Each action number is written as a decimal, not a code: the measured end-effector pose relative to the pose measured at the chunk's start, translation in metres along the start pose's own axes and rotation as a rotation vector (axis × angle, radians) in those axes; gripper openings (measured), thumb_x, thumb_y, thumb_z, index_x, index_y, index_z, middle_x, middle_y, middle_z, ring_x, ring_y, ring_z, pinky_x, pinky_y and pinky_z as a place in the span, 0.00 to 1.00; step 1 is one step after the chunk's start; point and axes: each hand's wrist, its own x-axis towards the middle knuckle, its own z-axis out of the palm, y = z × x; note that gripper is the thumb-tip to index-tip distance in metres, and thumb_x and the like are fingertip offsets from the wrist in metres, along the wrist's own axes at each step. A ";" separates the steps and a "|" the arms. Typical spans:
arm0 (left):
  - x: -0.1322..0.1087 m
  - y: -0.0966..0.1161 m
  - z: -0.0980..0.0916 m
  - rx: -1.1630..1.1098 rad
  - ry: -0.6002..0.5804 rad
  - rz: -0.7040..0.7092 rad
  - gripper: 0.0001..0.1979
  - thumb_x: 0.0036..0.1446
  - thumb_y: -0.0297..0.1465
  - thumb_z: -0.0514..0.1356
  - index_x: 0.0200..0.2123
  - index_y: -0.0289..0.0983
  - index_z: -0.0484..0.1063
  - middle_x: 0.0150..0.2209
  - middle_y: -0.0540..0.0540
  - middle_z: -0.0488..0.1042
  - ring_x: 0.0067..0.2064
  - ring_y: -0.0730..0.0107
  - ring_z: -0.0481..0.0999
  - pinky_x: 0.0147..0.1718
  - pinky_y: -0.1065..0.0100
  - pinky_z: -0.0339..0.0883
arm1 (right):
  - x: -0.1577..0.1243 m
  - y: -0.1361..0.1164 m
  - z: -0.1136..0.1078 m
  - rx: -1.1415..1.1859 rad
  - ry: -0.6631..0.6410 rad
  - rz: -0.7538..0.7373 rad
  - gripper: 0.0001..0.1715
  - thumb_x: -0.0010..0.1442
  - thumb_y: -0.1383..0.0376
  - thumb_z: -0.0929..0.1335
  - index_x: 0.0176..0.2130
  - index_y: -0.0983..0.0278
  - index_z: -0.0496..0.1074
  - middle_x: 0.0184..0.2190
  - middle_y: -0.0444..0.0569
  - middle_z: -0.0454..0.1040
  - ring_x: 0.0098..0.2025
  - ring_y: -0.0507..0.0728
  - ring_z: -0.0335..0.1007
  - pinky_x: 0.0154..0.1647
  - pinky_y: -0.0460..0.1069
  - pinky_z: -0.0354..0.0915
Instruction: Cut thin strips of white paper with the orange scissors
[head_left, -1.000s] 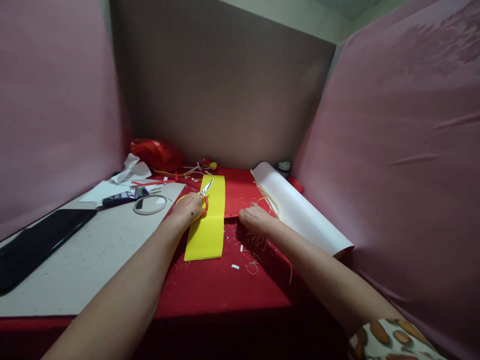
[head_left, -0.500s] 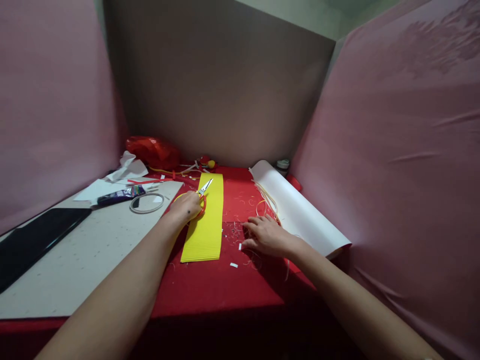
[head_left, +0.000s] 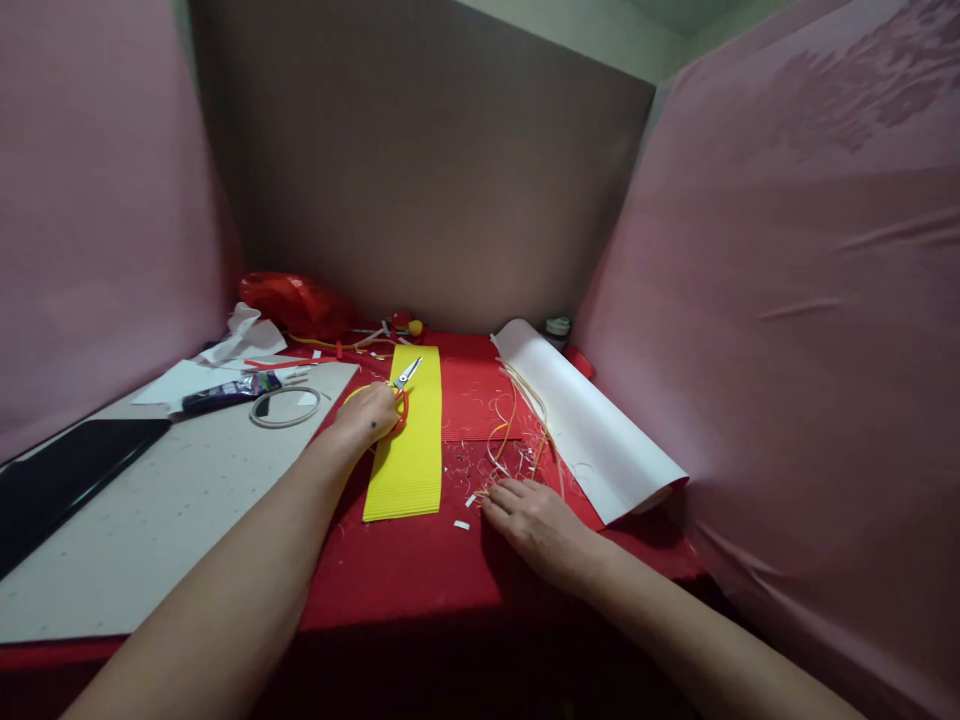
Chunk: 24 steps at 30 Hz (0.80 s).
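My left hand [head_left: 370, 412] is closed around red-handled scissors [head_left: 405, 376]; their blades point away over a stack of yellow paper strips [head_left: 416, 440] with stepped near edges. On the red cloth to the right, my right hand [head_left: 534, 518] is closed with fingertips low, around thin orange and white strips [head_left: 541, 455]. Several pale strip ends poke out past its fingers, though the exact hold is partly hidden. Curly thin scraps [head_left: 465, 458] and small white paper bits [head_left: 461, 525] lie beside it. Beyond lies a stack of red paper [head_left: 476, 390].
A white paper roll [head_left: 585, 420] lies at the right. A grey board [head_left: 225, 500] at the left carries a black sheet [head_left: 75, 480], a dark tube [head_left: 229, 393] and a grey ring coil [head_left: 289, 408]. At the back sit a red plastic bag [head_left: 296, 300] and a lidded jar [head_left: 556, 330].
My right hand has moved toward me, and the thin strips have shifted nearer with it. My left hand stays on the scissors. The view has turned slightly right.
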 end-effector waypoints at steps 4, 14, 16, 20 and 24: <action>-0.001 0.001 -0.001 -0.012 0.002 -0.001 0.14 0.43 0.29 0.58 0.36 0.32 0.74 0.35 0.33 0.76 0.35 0.53 0.76 0.22 0.65 0.57 | -0.008 0.007 0.003 0.008 0.068 -0.017 0.13 0.64 0.72 0.58 0.32 0.67 0.69 0.31 0.52 0.72 0.33 0.55 0.64 0.35 0.50 0.63; 0.003 -0.001 0.002 -0.004 -0.005 0.008 0.15 0.43 0.31 0.59 0.37 0.33 0.75 0.35 0.34 0.77 0.35 0.53 0.76 0.23 0.66 0.59 | -0.037 -0.033 0.001 0.177 0.277 -0.230 0.13 0.65 0.74 0.57 0.41 0.70 0.68 0.32 0.55 0.72 0.36 0.55 0.67 0.39 0.51 0.65; 0.004 -0.001 0.003 -0.001 -0.003 0.008 0.16 0.43 0.32 0.58 0.38 0.34 0.75 0.36 0.34 0.77 0.36 0.53 0.76 0.24 0.66 0.60 | -0.047 -0.044 0.001 0.237 0.295 -0.224 0.13 0.65 0.74 0.57 0.43 0.70 0.68 0.33 0.55 0.72 0.37 0.55 0.67 0.39 0.51 0.66; 0.004 0.000 0.003 0.005 -0.002 -0.001 0.17 0.43 0.32 0.58 0.38 0.33 0.75 0.37 0.33 0.77 0.36 0.52 0.76 0.24 0.65 0.61 | -0.078 -0.058 0.005 0.429 0.181 -0.140 0.12 0.63 0.71 0.59 0.43 0.69 0.69 0.33 0.55 0.73 0.36 0.55 0.66 0.37 0.49 0.65; 0.006 -0.001 0.003 0.009 -0.014 0.011 0.16 0.42 0.33 0.59 0.36 0.34 0.75 0.36 0.33 0.77 0.36 0.51 0.77 0.24 0.65 0.61 | -0.119 -0.062 0.020 0.602 -0.175 0.150 0.09 0.59 0.70 0.63 0.38 0.64 0.72 0.34 0.49 0.75 0.34 0.52 0.68 0.32 0.44 0.63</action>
